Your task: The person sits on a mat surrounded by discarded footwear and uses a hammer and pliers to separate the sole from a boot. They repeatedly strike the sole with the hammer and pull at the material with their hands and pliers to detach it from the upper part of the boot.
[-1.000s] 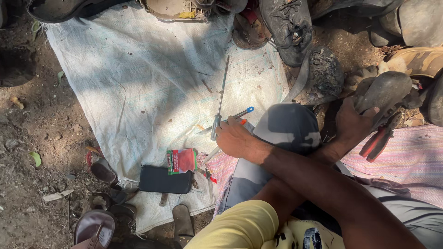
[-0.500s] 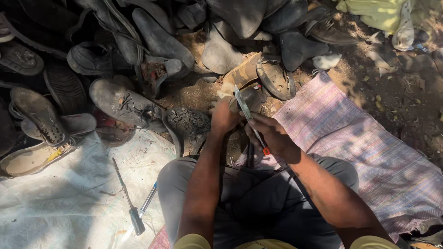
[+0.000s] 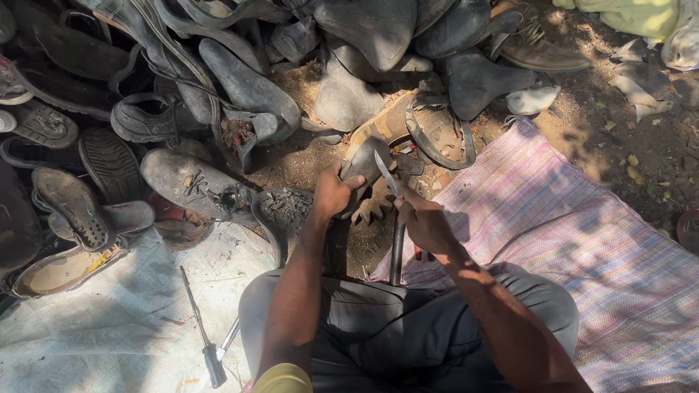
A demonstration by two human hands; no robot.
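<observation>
Knife (image 3: 386, 173) raised; left hand (image 3: 331, 195) grips shoe (image 3: 364, 164).

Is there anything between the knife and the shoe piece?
Nothing visible. The right hand holds the knife with its blade right against the worn shoe piece, which the left hand grips.

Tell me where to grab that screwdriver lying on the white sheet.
Take the screwdriver by its dark handle, the thick end nearest the person's knee, coming from above. It lies flat on the white sheet, its thin shaft pointing up toward the shoe pile, so the handle likely gives the firmest hold.
</observation>
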